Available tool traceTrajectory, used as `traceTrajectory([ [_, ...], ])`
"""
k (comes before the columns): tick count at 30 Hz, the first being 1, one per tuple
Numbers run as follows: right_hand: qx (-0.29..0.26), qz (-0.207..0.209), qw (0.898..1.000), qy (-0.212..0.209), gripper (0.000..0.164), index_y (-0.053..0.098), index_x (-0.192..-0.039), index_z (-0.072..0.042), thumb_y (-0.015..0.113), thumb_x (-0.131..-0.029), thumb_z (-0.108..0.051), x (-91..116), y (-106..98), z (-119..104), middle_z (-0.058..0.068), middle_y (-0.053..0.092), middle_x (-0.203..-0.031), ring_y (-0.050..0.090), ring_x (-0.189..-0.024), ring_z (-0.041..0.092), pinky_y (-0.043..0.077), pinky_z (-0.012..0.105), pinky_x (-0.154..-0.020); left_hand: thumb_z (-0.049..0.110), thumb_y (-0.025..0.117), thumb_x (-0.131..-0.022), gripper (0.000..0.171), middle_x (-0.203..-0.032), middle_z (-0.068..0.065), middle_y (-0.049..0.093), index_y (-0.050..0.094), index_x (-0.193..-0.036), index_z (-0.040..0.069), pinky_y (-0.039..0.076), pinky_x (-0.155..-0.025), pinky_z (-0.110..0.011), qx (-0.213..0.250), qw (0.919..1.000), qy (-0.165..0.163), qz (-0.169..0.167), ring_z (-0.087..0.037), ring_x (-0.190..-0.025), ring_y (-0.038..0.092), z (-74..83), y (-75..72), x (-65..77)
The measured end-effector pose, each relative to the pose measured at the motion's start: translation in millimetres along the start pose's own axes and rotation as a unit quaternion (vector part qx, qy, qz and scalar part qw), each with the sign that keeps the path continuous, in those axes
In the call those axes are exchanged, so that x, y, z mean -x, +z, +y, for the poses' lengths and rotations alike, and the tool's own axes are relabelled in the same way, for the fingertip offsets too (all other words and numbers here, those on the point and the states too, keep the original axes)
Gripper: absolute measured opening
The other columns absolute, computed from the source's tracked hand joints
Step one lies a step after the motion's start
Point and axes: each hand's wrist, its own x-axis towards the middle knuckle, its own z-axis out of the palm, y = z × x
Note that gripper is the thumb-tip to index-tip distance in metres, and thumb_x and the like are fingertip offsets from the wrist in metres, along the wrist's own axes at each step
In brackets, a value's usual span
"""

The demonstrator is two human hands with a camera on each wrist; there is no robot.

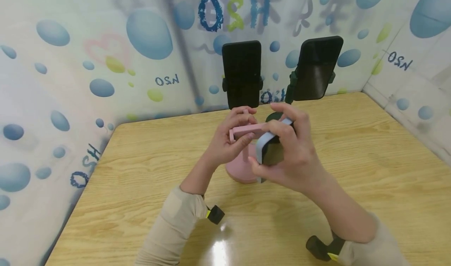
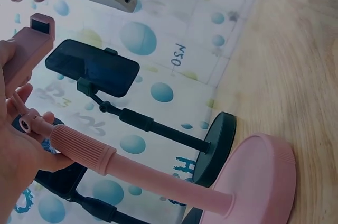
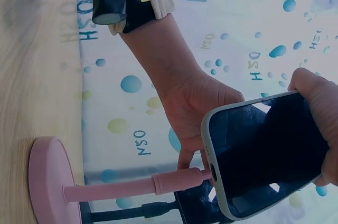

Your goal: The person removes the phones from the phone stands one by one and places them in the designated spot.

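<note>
Count first: I have three phones and three stands on the wooden table [image 1: 148, 168]. One is a pink stand [image 2: 163, 182], near and central; two are dark, a dark green stand [image 2: 215, 147] at far right and a second dark stand [image 2: 105, 211] at far left.

Holders: two of the three are filled. The far-left black phone [image 1: 241, 74] and the far-right black phone [image 1: 318, 68] each sit in a clamp. The pink clamp [image 1: 248, 130] carries no phone.

Fingers: my feed shows the left hand [image 1: 227, 142] grasping the pink stand at its clamp, thumb on the near side. The right hand [image 1: 297, 156] grasps the pale-cased phone [image 3: 269, 155] by its edges, above the table, just right of the pink clamp; in the left wrist view I see a gap between them. Two wrist cameras show, left [image 1: 216, 214] and right [image 1: 318, 248].
</note>
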Motion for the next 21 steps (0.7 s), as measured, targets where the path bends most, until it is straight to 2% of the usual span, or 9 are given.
traceTrajectory([
  [4, 0.003, -0.004, 1.0, 0.016, 0.041, 0.045, -0.101, 0.0, 0.055, -0.083, -0.035, 5, -6, 4, 0.026, 0.038, -0.118, 0.038, -0.112, 0.038, 0.037, 0.027, -0.089, 0.038, 0.055, -0.088, 0.044, -0.119, -0.023, 0.042, 0.053, -0.104, -0.004, 0.047, -0.082, -0.034, -0.016, 0.9996, -0.006, 0.022, -0.035, -0.115, 0.04, -1.0, 3.1, 1.7],
  [9, 0.002, -0.017, 0.999, 0.044, 0.046, 0.045, -0.1, 0.001, 0.055, -0.082, -0.04, 14, -15, 10, 0.027, 0.037, -0.119, 0.037, -0.115, 0.038, 0.034, 0.024, -0.094, 0.036, 0.058, -0.086, 0.049, -0.122, -0.021, 0.043, 0.052, -0.114, -0.005, 0.046, -0.083, -0.035, -0.034, 0.9986, -0.006, 0.04, -0.027, -0.108, 0.046, -2.4, 5.1, 2.7],
  [11, 0.005, -0.026, 0.998, 0.055, 0.048, 0.045, -0.1, 0.002, 0.055, -0.082, -0.042, 18, -18, 12, 0.027, 0.037, -0.12, 0.037, -0.114, 0.038, 0.033, 0.023, -0.095, 0.034, 0.059, -0.086, 0.047, -0.122, -0.019, 0.043, 0.052, -0.12, 0.002, 0.045, -0.082, -0.035, -0.036, 0.9985, -0.003, 0.042, -0.026, -0.104, 0.048, -2.9, 5.0, 3.1],
  [15, 0.026, -0.038, 0.997, 0.062, 0.051, 0.045, -0.1, 0.002, 0.054, -0.082, -0.045, 24, -22, 17, 0.027, 0.038, -0.119, 0.037, -0.112, 0.038, 0.031, 0.02, -0.096, 0.031, 0.061, -0.085, 0.05, -0.122, -0.019, 0.044, 0.044, -0.133, 0.025, 0.044, -0.084, -0.035, -0.036, 0.9983, 0.01, 0.044, -0.032, -0.106, 0.045, -5.0, 5.0, 2.6],
  [18, 0.037, -0.046, 0.996, 0.062, 0.051, 0.045, -0.099, 0.002, 0.053, -0.082, -0.046, 28, -23, 20, 0.028, 0.038, -0.119, 0.037, -0.112, 0.038, 0.03, 0.02, -0.096, 0.028, 0.061, -0.085, 0.061, -0.122, -0.021, 0.044, 0.034, -0.139, 0.018, 0.043, -0.087, -0.036, -0.037, 0.9983, 0.009, 0.043, -0.033, -0.11, 0.044, -6.1, 4.5, 2.8],
  [21, 0.038, -0.054, 0.995, 0.074, 0.052, 0.046, -0.1, 0.001, 0.052, -0.082, -0.047, 32, -24, 21, 0.026, 0.038, -0.12, 0.036, -0.113, 0.037, 0.03, 0.02, -0.095, 0.016, 0.064, -0.083, 0.066, -0.124, -0.022, 0.044, 0.028, -0.137, 0.0, 0.043, -0.089, -0.035, -0.037, 0.9984, -0.007, 0.042, -0.028, -0.109, 0.046, -5.9, 3.8, 4.1],
])
